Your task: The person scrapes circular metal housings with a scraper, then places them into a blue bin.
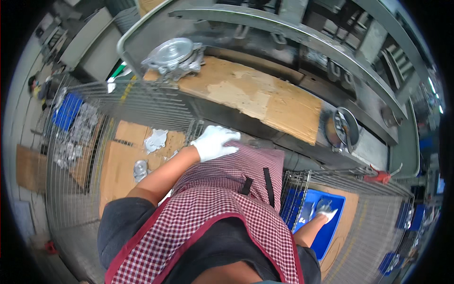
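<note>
My left hand [215, 143], in a white glove, hovers by the front of my checked apron [208, 189]. Its fingers are loosely apart and hold nothing. On the right, my right hand [327, 216], also gloved, reaches down into a blue plastic bin [323, 240]. Its fingers close on a grey metal part [325, 205], small and partly hidden in this view. Another shiny grey piece [306, 211] lies beside it in the bin.
A cardboard sheet [255, 94] covers the machine ledge ahead, with stacked metal castings [172, 54] at its left end and a metal pot [343, 128] at its right. Wire cages flank me; the left holds cardboard and loose castings [156, 140]. Red-handled pliers [379, 176] rest on the right cage rim.
</note>
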Motion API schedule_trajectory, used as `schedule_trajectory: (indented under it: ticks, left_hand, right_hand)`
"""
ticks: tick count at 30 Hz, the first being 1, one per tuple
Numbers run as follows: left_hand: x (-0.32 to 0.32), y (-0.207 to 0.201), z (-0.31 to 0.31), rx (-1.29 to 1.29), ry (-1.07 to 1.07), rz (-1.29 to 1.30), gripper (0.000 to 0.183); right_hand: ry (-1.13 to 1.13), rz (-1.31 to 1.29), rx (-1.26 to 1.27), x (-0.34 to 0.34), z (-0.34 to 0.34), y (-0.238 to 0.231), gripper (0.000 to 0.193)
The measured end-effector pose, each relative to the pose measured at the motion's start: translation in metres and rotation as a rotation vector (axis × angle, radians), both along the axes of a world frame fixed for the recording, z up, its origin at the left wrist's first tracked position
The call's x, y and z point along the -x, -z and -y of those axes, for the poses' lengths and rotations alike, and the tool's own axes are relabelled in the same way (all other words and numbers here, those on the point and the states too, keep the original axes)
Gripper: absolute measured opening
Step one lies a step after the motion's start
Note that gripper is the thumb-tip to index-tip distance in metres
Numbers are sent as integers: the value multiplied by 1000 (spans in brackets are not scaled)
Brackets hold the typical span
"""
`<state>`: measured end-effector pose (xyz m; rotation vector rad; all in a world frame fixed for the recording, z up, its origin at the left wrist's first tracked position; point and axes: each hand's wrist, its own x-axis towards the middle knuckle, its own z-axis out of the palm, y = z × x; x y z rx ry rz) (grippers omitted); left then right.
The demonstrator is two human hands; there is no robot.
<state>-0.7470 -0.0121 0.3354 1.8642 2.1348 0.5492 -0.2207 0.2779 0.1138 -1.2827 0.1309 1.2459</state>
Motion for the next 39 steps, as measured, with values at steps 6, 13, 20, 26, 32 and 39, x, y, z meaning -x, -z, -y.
schedule_trajectory:
  ticks: [6, 13, 20, 26, 32, 39]
  left_hand:
    - [31, -11, -17, -255, -87, -49, 40]
    - [107, 12, -68, -385, -362, -140, 36]
    - [118, 31, -78, -438, -459, -286, 22]
    - [116, 28, -76, -448, -442, -302, 20]
    - [119, 28, -73, -457, -407, -281, 21]
    - [119, 26, -72, -388, -411, -284, 22]
  right_hand:
    - [-141, 1017, -470, 73, -60, -205, 72]
    - [-196, 1128, -317, 87, -138, -231, 68]
    - [-447, 1190, -843, 170, -18, -273, 51]
    - [-1199, 1394, -965, 313, 17, -281, 50]
    - [-1145, 1854, -596, 400, -56, -308, 50]
    - [-1207, 1990, -286, 402, -91, -331, 51]
